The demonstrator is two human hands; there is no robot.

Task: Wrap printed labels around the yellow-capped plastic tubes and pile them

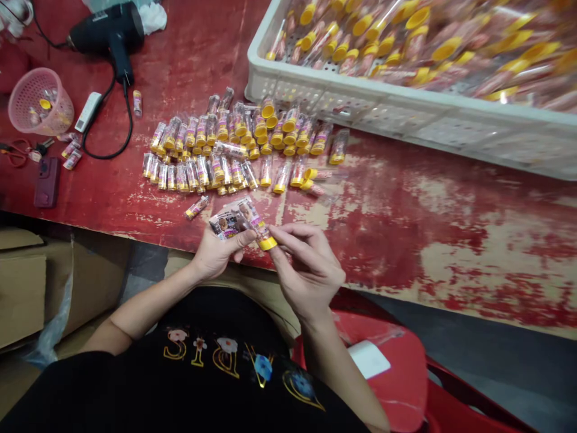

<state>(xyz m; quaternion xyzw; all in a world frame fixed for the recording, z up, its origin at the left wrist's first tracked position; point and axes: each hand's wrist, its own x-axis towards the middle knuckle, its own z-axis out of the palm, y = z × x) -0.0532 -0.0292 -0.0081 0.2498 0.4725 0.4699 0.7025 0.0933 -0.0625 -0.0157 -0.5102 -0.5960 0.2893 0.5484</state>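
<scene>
My left hand (216, 249) is closed on a small stack of printed labels (224, 224), its thumb lying across them. Between the fingers of my right hand (311, 264) is a small clear tube with a yellow cap (267, 243), held tilted with the cap end toward me. The tube's upper part meets a printed label, and I cannot tell whether the label goes round it. Just beyond my hands lies a single labelled tube (197, 207). Behind it, many labelled tubes with yellow caps (216, 171) are gathered in rows and piles on the red table (374, 234).
A white perforated crate (383, 90) full of yellow-capped tubes takes up the back right. At the back left are a black heat gun (108, 33) with its cord, a pink basket (27, 90), red-handled scissors (15, 153) and a phone (47, 182). A red stool (401, 367) stands below the table edge.
</scene>
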